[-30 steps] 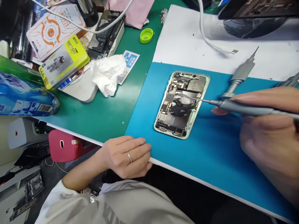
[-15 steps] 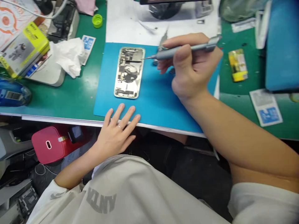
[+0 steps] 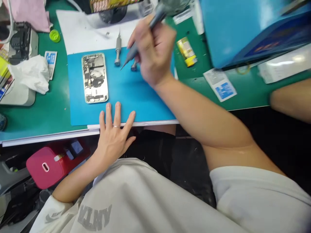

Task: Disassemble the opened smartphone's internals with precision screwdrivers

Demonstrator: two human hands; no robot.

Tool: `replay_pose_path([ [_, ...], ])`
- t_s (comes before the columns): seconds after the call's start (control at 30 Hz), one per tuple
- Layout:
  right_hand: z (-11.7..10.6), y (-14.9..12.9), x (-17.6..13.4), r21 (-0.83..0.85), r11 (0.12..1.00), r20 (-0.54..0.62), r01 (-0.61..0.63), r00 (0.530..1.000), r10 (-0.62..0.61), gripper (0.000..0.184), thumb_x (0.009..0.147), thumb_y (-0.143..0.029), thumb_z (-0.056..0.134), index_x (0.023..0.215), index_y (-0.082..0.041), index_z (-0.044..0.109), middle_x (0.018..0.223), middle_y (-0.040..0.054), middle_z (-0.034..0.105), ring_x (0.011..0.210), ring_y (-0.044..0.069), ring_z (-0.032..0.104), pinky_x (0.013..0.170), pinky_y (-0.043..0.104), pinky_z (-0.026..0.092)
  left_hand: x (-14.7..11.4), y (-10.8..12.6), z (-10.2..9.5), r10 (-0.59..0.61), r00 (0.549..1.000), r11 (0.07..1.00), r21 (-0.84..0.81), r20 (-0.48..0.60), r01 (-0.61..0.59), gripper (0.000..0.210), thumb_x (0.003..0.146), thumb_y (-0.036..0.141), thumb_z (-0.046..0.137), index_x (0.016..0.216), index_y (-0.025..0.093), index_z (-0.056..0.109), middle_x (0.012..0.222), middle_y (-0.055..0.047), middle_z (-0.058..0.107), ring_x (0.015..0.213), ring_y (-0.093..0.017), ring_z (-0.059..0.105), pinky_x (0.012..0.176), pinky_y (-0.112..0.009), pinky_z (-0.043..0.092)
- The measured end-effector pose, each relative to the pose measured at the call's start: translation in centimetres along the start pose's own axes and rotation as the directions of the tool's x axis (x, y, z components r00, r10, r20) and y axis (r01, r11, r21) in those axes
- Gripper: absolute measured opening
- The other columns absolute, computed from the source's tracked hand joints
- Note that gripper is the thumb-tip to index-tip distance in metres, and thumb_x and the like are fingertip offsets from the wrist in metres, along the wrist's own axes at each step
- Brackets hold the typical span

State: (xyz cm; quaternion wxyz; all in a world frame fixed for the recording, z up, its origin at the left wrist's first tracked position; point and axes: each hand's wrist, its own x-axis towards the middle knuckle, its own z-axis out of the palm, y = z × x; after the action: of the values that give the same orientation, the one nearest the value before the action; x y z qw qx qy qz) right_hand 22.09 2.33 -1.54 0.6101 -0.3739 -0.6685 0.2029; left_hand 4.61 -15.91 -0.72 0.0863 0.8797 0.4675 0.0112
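On a blue mat (image 3: 143, 100), an open phone (image 3: 95, 77) could break easily, so hold its rim (image 3: 106, 77); the right hand (image 3: 155, 48) grips a screwdriver (image 3: 133, 51), the left hand (image 3: 111, 137) spreads its fingers.

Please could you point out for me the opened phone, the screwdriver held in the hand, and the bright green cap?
Opened phone (image 3: 95, 78), head view: the middle of its exposed inside.
Held screwdriver (image 3: 132, 53), head view: the front of its grey handle.
Bright green cap (image 3: 54, 36), head view: its middle.
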Motion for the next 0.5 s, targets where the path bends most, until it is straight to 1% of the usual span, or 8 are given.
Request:
replay_pose_path([
  [0.07,0.1,-0.5,0.0,-0.116,0.992,0.104,0.042,0.994,-0.030,0.079,0.100,-0.075,0.011,0.081,-0.015,0.058,0.066,-0.0064,0.058,0.057,0.000,0.054,0.063,0.015,0.047,0.4,0.0,0.0,0.002,0.999,1.000,0.004,-0.033,-0.002,0.084,0.092,0.047,0.078,0.163,0.025,0.040,0.172,-0.031,0.020,0.157,-0.059,0.013,0.118,-0.080,0.026],
  [0.1,0.1,-0.8,0.0,-0.181,0.981,0.180,0.074,0.983,-0.041,0.084,0.101,-0.073,0.003,0.083,-0.013,0.060,0.067,-0.0059,0.058,0.062,0.000,0.058,0.068,0.016,0.048,0.5,-0.1,0.1,0.001,0.998,1.000,0.009,-0.055,-0.001,0.080,0.092,0.045,0.078,0.162,0.026,0.042,0.171,-0.031,0.021,0.157,-0.059,0.015,0.118,-0.080,0.028],
  [0.13,0.1,-1.1,0.0,-0.254,0.964,0.239,0.082,0.971,-0.019,0.084,0.104,-0.068,0.002,0.090,-0.012,0.062,0.072,-0.0045,0.060,0.070,0.002,0.063,0.074,0.019,0.050,0.6,-0.2,0.1,0.006,0.997,1.000,0.014,-0.077,-0.005,0.077,0.093,0.044,0.077,0.161,0.025,0.045,0.171,-0.031,0.023,0.157,-0.059,0.016,0.117,-0.080,0.029],
  [0.17,0.0,-1.4,0.0,-0.315,0.942,0.305,0.117,0.952,-0.016,0.079,0.108,-0.062,0.004,0.094,-0.012,0.064,0.074,-0.0038,0.060,0.073,0.004,0.065,0.075,0.021,0.050,0.7,-0.4,0.2,0.012,0.995,1.000,0.018,-0.096,-0.011,0.075,0.093,0.043,0.077,0.160,0.025,0.046,0.171,-0.030,0.023,0.157,-0.059,0.017,0.117,-0.079,0.030],
  [0.23,-0.2,-2.0,0.0,-0.415,0.892,0.395,0.182,0.919,-0.004,0.067,0.114,-0.049,0.009,0.101,-0.013,0.065,0.078,-0.0026,0.060,0.079,0.008,0.070,0.077,0.023,0.050,0.8,-0.6,0.4,0.024,0.992,0.999,0.028,-0.123,-0.021,0.075,0.093,0.040,0.077,0.160,0.025,0.047,0.173,-0.029,0.020,0.158,-0.059,0.016,0.115,-0.080,0.031],
  [0.33,-0.6,-2.7,0.4,-0.498,0.821,0.497,0.280,0.868,0.006,0.060,0.116,-0.036,0.009,0.107,-0.014,0.064,0.082,-0.0008,0.059,0.087,0.011,0.071,0.079,0.024,0.047,0.9,-0.6,0.5,0.029,0.991,0.999,0.039,-0.131,-0.024,0.077,0.092,0.038,0.079,0.160,0.026,0.046,0.174,-0.026,0.014,0.158,-0.059,0.014,0.115,-0.082,0.031],
  [0.4,-0.9,-3.0,0.6,-0.501,0.804,0.548,0.322,0.836,0.007,0.056,0.116,-0.034,0.012,0.107,-0.014,0.064,0.084,-0.0001,0.060,0.088,0.011,0.069,0.080,0.024,0.045,0.9,-0.4,0.3,0.020,0.992,0.999,0.048,-0.127,-0.014,0.078,0.092,0.037,0.079,0.161,0.026,0.045,0.175,-0.026,0.012,0.158,-0.059,0.014,0.115,-0.083,0.031],
  [0.5,-1.1,-3.1,0.9,-0.433,0.829,0.607,0.353,0.794,-0.021,0.052,0.117,-0.037,0.019,0.102,-0.016,0.064,0.083,0.0002,0.062,0.086,0.012,0.067,0.079,0.025,0.043,1.1,-0.3,-0.2,0.020,0.993,0.997,0.075,-0.113,-0.012,0.080,0.093,0.037,0.077,0.163,0.025,0.041,0.175,-0.026,0.009,0.157,-0.060,0.015,0.113,-0.084,0.033],
])
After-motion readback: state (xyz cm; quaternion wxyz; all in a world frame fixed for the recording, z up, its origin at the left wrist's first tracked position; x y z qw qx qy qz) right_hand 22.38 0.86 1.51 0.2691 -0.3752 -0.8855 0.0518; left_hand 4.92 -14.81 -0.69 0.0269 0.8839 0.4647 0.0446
